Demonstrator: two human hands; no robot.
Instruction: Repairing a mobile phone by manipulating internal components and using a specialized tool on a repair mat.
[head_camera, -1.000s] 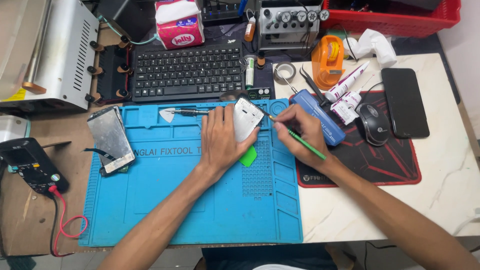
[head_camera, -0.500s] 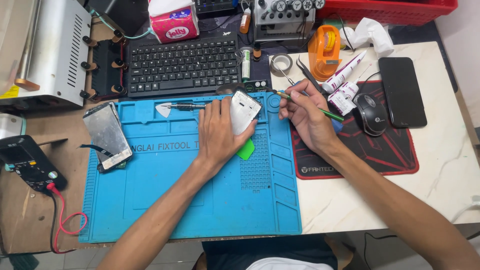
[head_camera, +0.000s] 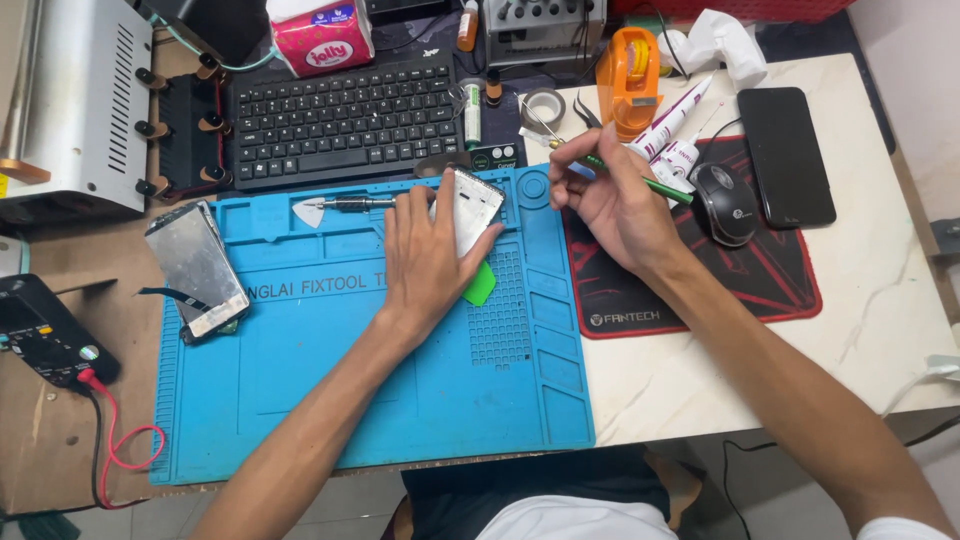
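Cluttered with repair gear, the workbench carried a blue silicone work mat (head_camera: 330, 400) in front of a black keyboard (head_camera: 345, 120), with a red-and-black mouse pad (head_camera: 760, 290) to its right on the pale marble-look top. On the mat, the left hand (head_camera: 425, 255) lay flat, palm down, fingers spread and pressing on a white phone frame (head_camera: 478, 205) that sat tilted near the mat's upper edge; a green plastic pick (head_camera: 480, 285) poked out from under the palm. Just left of that hand, a slim metal tool (head_camera: 350, 203) and a white triangular pick (head_camera: 308, 212) rested on the mat. The right hand (head_camera: 615, 195) hovered over the mat's right edge, fingers pinched around a green-handled tool (head_camera: 660, 185) whose metal tip pointed up and left, clear of the phone frame. A black mouse (head_camera: 725, 205) sat just beside that hand, a dark phone (head_camera: 785, 155) farther right. A detached phone screen (head_camera: 195, 268) lay at the mat's left edge.
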